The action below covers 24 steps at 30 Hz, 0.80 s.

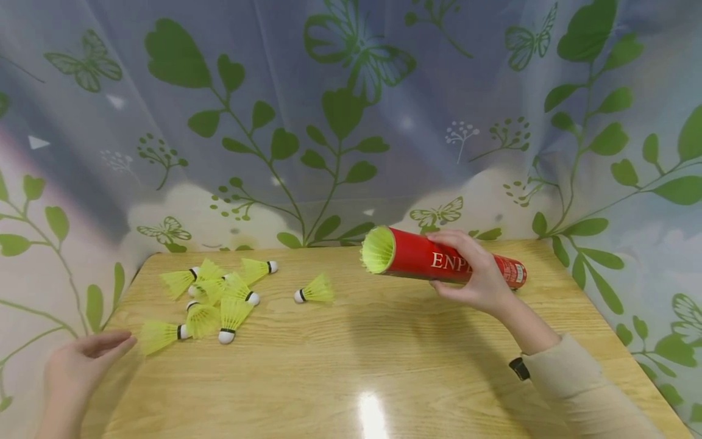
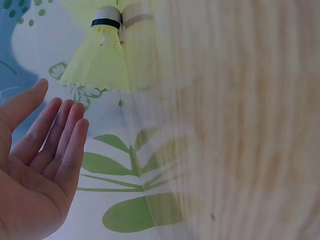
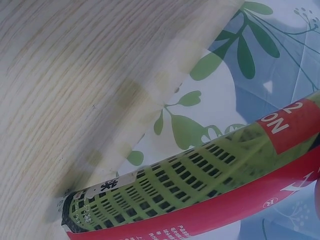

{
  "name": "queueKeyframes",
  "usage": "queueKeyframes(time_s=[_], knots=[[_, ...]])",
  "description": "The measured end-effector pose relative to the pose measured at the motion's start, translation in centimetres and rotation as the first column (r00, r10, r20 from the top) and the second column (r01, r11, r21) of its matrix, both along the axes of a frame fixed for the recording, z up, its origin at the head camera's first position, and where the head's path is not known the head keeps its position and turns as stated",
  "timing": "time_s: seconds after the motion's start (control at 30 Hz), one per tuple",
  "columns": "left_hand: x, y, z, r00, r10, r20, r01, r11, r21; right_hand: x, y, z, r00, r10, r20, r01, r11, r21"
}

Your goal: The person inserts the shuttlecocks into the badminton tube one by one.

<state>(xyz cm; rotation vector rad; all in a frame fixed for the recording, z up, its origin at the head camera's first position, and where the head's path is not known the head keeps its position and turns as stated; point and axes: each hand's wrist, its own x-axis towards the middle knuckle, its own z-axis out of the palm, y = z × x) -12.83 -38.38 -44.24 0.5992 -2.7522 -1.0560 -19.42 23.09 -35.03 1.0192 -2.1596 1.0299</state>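
My right hand [image 1: 474, 274] grips a red shuttlecock tube [image 1: 417, 253] around its middle, above the right side of the table. The tube lies nearly level, its open mouth facing left with a yellow shuttlecock skirt [image 1: 378, 250] showing inside. In the right wrist view the tube's printed side [image 3: 170, 185] fills the lower part. My left hand [image 1: 90, 366] is at the table's left edge, fingers extended and holding nothing. Its fingertips are close to the skirt of the nearest yellow shuttlecock [image 1: 159, 336]. The left wrist view shows that palm [image 2: 40, 180] beneath a shuttlecock [image 2: 100, 60].
Several yellow shuttlecocks [image 1: 236, 311] with white heads lie in a loose pile on the left of the wooden table [image 1: 307, 378]. One shuttlecock [image 1: 318, 289] lies apart near the middle. A patterned curtain [image 1: 351, 152] hangs behind and at both sides.
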Motion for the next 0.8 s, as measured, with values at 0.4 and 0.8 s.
queueKeyframes(time_s=[0.4,0.8], knots=[[-0.7,0.0,-0.6,0.992,-0.129,0.017,0.129,0.991,-0.019,0.0,0.0,0.0,1.000,0.004,0.002,-0.004,1.000,0.007],[-1.1,0.5,-0.6,0.985,-0.162,0.058,0.164,0.986,-0.031,0.1,0.1,0.0,1.000,-0.002,0.003,0.002,1.000,0.010]])
